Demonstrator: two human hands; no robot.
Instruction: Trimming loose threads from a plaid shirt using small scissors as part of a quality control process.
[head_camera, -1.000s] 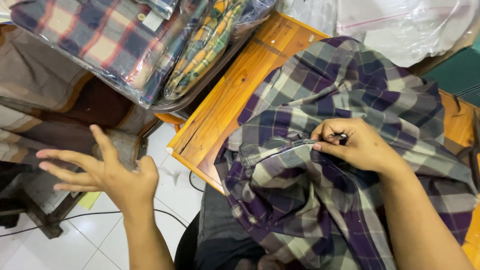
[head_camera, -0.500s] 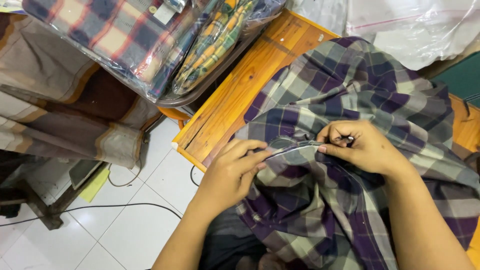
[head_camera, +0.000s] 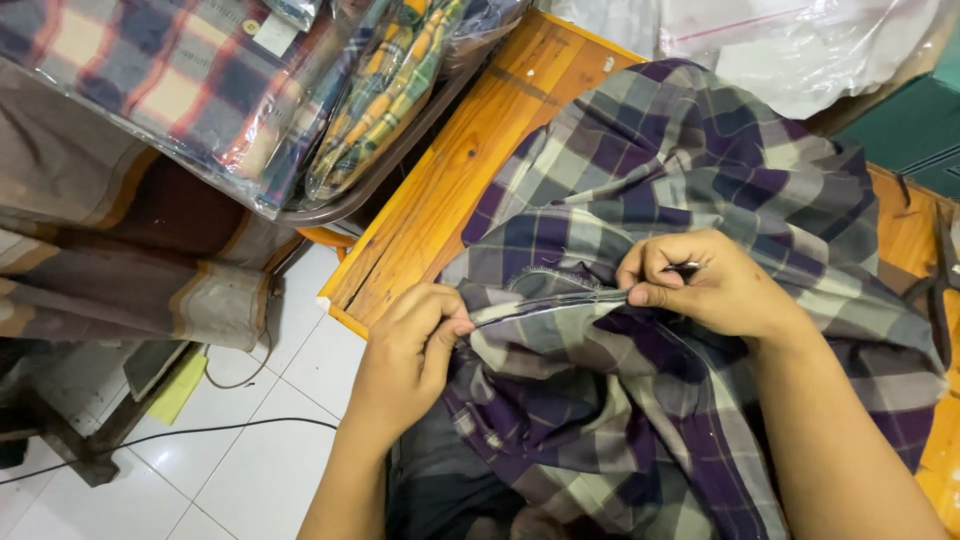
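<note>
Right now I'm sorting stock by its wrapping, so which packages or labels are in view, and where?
Bagged red plaid cloth: top left, clear plastic, red, navy and cream checks.
Small label: pale tag on that bag.
Bagged green plaid cloth: beside it, green, orange and yellow.
Clear plastic bags: top right, whitish and crumpled.

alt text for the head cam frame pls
Both hands pinch a folded edge of a purple-and-grey plaid cloth taut over a wooden table: left hand, right hand. Bagged plaid fabrics lie upper left.
</note>
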